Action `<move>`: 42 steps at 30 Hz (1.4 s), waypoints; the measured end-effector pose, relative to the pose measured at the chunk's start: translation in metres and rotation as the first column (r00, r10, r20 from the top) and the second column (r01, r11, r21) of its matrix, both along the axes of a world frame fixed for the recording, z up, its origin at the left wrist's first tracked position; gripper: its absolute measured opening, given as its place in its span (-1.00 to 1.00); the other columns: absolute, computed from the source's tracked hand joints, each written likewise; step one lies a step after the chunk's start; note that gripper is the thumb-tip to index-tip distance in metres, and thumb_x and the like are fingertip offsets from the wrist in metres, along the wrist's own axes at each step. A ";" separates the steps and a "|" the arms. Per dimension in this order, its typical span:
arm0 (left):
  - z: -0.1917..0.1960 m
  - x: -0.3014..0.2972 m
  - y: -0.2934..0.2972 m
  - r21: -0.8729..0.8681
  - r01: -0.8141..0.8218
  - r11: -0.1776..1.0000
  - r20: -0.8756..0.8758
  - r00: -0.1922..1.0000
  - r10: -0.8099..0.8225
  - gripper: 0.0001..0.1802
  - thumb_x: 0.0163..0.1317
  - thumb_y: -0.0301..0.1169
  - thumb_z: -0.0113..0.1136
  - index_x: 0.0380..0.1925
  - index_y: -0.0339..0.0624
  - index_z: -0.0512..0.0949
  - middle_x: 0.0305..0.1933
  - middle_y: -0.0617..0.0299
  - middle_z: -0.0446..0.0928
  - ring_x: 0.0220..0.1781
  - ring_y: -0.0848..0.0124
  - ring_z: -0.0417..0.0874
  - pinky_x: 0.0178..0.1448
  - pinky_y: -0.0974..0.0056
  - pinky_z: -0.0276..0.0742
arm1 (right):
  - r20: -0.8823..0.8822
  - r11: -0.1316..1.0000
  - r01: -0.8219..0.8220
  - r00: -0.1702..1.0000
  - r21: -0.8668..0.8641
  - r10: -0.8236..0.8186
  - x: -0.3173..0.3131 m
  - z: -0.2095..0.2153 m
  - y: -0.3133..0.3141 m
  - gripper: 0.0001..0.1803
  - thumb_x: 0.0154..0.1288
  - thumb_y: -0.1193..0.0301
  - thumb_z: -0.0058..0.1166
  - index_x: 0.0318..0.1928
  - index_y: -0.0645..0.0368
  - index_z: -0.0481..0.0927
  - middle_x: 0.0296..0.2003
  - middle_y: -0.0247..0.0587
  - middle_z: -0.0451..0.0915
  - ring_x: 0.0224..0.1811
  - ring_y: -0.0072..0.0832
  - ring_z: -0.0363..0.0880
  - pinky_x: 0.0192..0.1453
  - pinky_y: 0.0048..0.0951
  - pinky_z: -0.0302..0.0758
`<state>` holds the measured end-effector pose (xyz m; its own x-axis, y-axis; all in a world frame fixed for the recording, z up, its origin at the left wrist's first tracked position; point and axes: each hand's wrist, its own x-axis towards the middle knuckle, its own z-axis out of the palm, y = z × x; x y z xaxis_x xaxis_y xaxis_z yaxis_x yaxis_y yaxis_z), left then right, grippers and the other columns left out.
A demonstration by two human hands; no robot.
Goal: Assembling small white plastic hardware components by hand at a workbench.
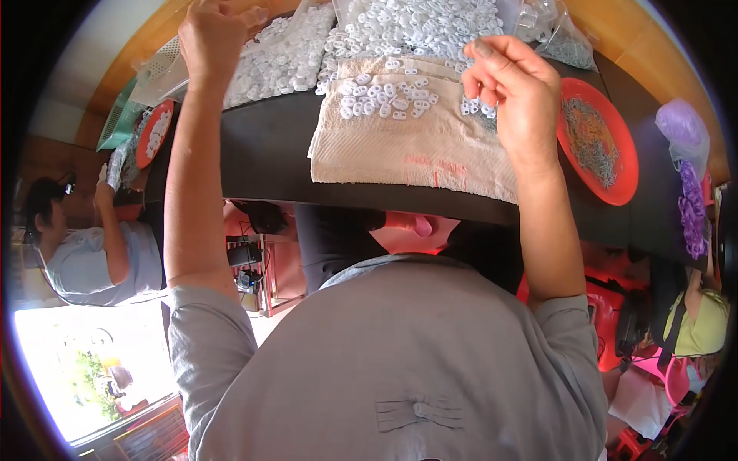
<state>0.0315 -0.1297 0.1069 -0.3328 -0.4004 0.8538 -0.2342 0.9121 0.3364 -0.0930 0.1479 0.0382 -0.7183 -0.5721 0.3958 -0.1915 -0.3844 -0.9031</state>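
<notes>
My left hand [207, 38] is at the upper left, beside a heap of small white plastic pieces [280, 58]. Its fingers bend inward near the picture's top edge; what they hold, if anything, does not show clearly. My right hand [519, 92] hovers over the right part of a beige towel [369, 154], thumb and fingers pinched together. Anything in that pinch is too small to make out. Loose white two-holed pieces [384, 100] lie on the towel, and a few more sit just under my right fingers.
A larger white heap [415, 27] lies behind the towel. On the right, a red oval tray [626, 173] holds small metal parts; purple mesh [692, 207] lies beyond. Another red tray [141, 157] with white pieces is left, near a co-worker [100, 253]. The dark table edge [261, 192] runs before me.
</notes>
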 end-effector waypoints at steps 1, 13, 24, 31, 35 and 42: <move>-0.002 -0.004 0.016 0.003 0.011 1.000 0.004 1.000 -0.011 -0.76 -0.06 -0.62 0.34 -0.33 -0.32 0.58 -0.65 0.31 0.38 -0.65 0.44 0.38 -0.48 0.38 0.39 | -0.037 0.999 -0.013 0.999 0.048 0.015 0.000 -0.001 0.003 -0.76 0.30 0.37 0.09 -0.32 0.36 0.57 -0.59 -0.28 0.50 -0.59 -0.56 0.42 -0.49 -0.62 0.23; -0.137 -0.055 0.126 -0.122 0.541 0.832 0.537 0.741 -0.402 -0.80 -0.04 -0.46 0.32 -0.33 -0.08 0.63 -0.27 0.21 0.50 -0.12 0.17 0.47 -0.09 0.12 0.50 | -0.625 0.666 -0.742 0.555 -0.074 0.549 0.130 0.095 0.051 -0.49 0.08 0.36 0.07 0.09 0.27 0.54 -0.41 -0.26 0.58 -0.58 -0.50 0.46 -0.60 -0.46 0.37; -0.117 -0.068 0.147 0.084 0.705 0.704 0.477 0.593 -0.649 -0.82 0.00 -0.37 0.26 -0.34 -0.09 0.59 -0.22 0.22 0.46 -0.04 0.15 0.46 -0.11 0.06 0.49 | -0.738 0.655 -0.635 0.190 0.410 0.647 0.076 0.134 0.104 -0.67 -0.18 0.43 0.19 -0.29 0.26 0.63 -0.52 -0.14 0.54 -0.54 -0.39 0.45 -0.64 -0.42 0.16; -0.131 -0.103 0.182 0.069 0.744 0.665 0.502 0.550 -0.668 -0.77 -0.06 -0.30 0.34 -0.36 -0.07 0.60 -0.22 0.14 0.49 -0.07 0.16 0.54 -0.09 0.12 0.55 | -0.632 0.088 -0.990 0.141 -0.114 0.762 0.098 0.082 0.064 -0.95 0.01 0.46 0.09 -0.48 0.15 0.59 -0.55 -0.26 0.51 -0.55 -0.25 0.45 -0.53 -0.31 0.30; -0.147 -0.084 0.146 0.152 0.725 0.671 0.497 0.531 -0.686 -0.83 -0.03 -0.33 0.31 -0.40 -0.04 0.59 -0.25 0.20 0.49 -0.09 0.19 0.53 -0.09 0.15 0.56 | -0.486 -0.413 -0.892 -0.284 -0.181 0.826 0.096 0.071 0.023 -0.81 0.33 0.37 -0.03 -0.32 0.15 0.62 -0.50 -0.26 0.53 -0.52 -0.14 0.46 -0.43 -0.23 0.34; -0.139 -0.099 0.158 0.151 0.782 0.604 0.411 0.506 -0.758 -0.89 0.03 -0.36 0.26 -0.43 -0.07 0.57 -0.28 0.23 0.47 -0.10 0.19 0.52 -0.07 0.16 0.54 | -0.353 0.326 -0.945 0.315 -0.029 0.881 0.038 0.059 0.029 -0.72 0.35 0.36 0.03 -0.11 0.37 0.57 -0.35 -0.01 0.58 -0.34 -0.20 0.56 -0.28 -0.21 0.49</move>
